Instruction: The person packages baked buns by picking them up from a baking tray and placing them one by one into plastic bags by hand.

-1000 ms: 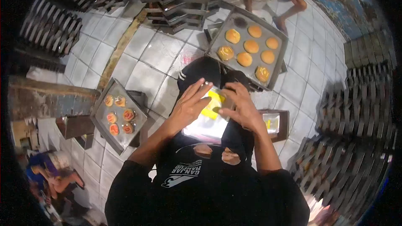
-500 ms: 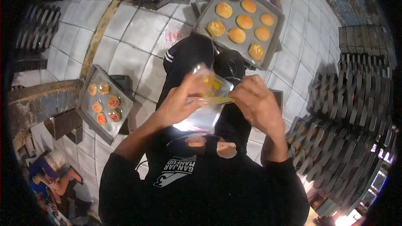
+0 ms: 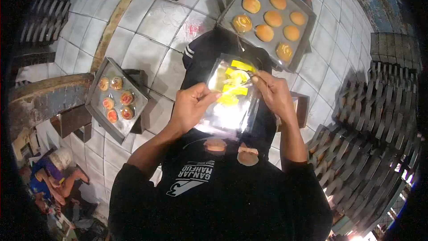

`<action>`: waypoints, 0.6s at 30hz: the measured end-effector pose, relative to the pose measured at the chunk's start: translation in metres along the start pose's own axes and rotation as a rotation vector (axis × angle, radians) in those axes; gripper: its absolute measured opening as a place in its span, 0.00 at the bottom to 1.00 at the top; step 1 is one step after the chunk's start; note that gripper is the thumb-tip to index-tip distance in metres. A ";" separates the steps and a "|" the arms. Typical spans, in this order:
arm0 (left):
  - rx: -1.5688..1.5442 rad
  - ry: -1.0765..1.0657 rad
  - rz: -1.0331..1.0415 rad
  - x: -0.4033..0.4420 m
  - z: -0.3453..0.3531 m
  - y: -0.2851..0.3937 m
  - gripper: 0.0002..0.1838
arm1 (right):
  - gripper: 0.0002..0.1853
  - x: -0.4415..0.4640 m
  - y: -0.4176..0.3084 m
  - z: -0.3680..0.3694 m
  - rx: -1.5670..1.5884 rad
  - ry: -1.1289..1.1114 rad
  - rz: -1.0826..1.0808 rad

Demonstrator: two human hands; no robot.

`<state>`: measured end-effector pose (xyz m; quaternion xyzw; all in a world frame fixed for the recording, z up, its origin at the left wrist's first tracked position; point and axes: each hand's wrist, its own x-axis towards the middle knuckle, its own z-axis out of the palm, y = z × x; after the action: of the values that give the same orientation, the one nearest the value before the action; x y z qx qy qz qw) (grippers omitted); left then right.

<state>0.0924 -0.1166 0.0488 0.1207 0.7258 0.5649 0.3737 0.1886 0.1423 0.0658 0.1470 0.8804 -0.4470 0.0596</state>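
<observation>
Plastic bags [image 3: 229,111]: thin, smooth, shiny and flat, with bright yellow marks; they lie on the black cloth of the lap [image 3: 269,127], between the two hands.
Left hand [image 3: 191,105]: the grip is a small pinch, thumb and finger close together on the left edge of the plastic bags.
Right hand [image 3: 274,93]: the grip is a small pinch too, on the top right part of the plastic bags.
Big tray [image 3: 267,47]: grey metal with raised sides; it holds eight round, golden buns [image 3: 273,18], and some look shiny on top.
Small tray [image 3: 122,127]: grey metal with a raised rim; six little buns [image 3: 127,97] sit in it, some with red tops.
Floor [image 3: 160,20]: pale, square tiles with dark lines.
Edges: the knees come right up to the big tray's near side.
Open room: bare tiles lie between the small tray and the lap.
</observation>
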 end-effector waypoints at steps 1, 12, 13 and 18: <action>0.176 0.042 0.128 -0.002 0.002 -0.004 0.16 | 0.12 -0.003 0.013 0.010 -0.074 0.186 -0.054; 0.003 -0.261 0.484 0.009 0.006 0.063 0.18 | 0.16 -0.036 -0.022 -0.073 0.586 -0.227 -0.363; -0.050 -0.299 0.233 0.016 0.003 0.063 0.13 | 0.21 -0.011 0.014 -0.073 0.725 -0.160 -0.168; -0.485 -0.011 0.077 0.074 -0.010 0.045 0.11 | 0.28 0.083 0.220 -0.085 -1.193 -0.283 0.254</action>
<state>0.0235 -0.0654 0.0603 0.0580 0.5619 0.7357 0.3737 0.1806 0.3503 -0.0733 0.1311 0.9377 0.1168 0.3000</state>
